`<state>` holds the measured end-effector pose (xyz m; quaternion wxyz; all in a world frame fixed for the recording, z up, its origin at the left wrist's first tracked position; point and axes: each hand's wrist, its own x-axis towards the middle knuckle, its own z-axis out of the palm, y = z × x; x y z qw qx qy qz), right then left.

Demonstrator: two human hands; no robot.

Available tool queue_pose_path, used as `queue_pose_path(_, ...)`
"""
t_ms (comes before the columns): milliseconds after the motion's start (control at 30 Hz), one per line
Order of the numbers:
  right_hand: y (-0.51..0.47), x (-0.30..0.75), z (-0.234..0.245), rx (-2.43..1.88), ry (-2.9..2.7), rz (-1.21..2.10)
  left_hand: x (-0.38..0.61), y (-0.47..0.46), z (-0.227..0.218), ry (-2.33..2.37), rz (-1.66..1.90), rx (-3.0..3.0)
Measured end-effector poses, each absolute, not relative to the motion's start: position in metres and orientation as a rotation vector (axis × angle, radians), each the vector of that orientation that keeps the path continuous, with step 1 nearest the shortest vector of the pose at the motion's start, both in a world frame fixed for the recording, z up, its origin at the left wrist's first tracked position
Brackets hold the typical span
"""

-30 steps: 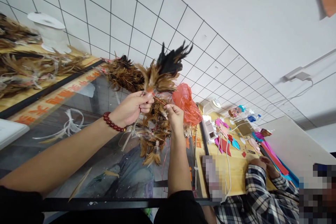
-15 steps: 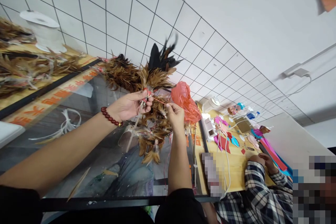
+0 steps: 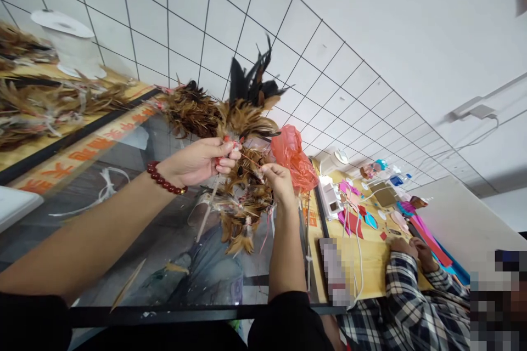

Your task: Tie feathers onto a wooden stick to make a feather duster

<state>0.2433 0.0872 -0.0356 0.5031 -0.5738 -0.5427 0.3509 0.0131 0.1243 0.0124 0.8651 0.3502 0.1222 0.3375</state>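
Note:
My left hand [image 3: 197,162], with a red bead bracelet at the wrist, is closed on the base of a bunch of brown and black feathers [image 3: 247,101] that fans upward. My right hand [image 3: 280,181] pinches a thin red thread [image 3: 249,159] that runs to the bunch's base. Below both hands hangs a cluster of brown feathers [image 3: 242,214] with pale strips. A thin stick [image 3: 208,211] slants down from my left hand.
A glass-topped table [image 3: 123,241] lies under my arms. More feather bundles [image 3: 45,107] and a white spool [image 3: 69,44] sit at the left. A red plastic bag [image 3: 294,159] is behind my right hand. A person in a plaid sleeve [image 3: 407,296] works at a cluttered wooden table [image 3: 370,263].
The feather bunch has turned in my left hand, its black tips now pointing more upright. My right hand has stayed on the thread, shifting slightly right.

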Motion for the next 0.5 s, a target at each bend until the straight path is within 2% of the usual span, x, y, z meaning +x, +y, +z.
queue_pose_path(100,0.081,0.247,-0.033,-1.266,-1.415,1.373,0.003,0.13,0.015,0.248,0.663,0.763)
queue_pose_path(200,0.08,0.248,-0.036,-1.274,-1.491,1.523,-0.003,0.134,0.014,0.253,0.638,0.782)
queue_pose_path(267,0.083,0.243,-0.042,-1.475,-1.553,1.364,-0.002,0.135,0.013,0.271,0.634,0.809)
queue_pose_path(400,0.092,0.216,-0.061,-1.963,-1.917,0.757,0.003,0.133,0.01,0.304,0.651,0.832)
queue_pose_path(500,0.095,0.203,-0.066,-2.067,-2.114,0.65,0.006,0.133,0.008,0.348,0.691,0.817)
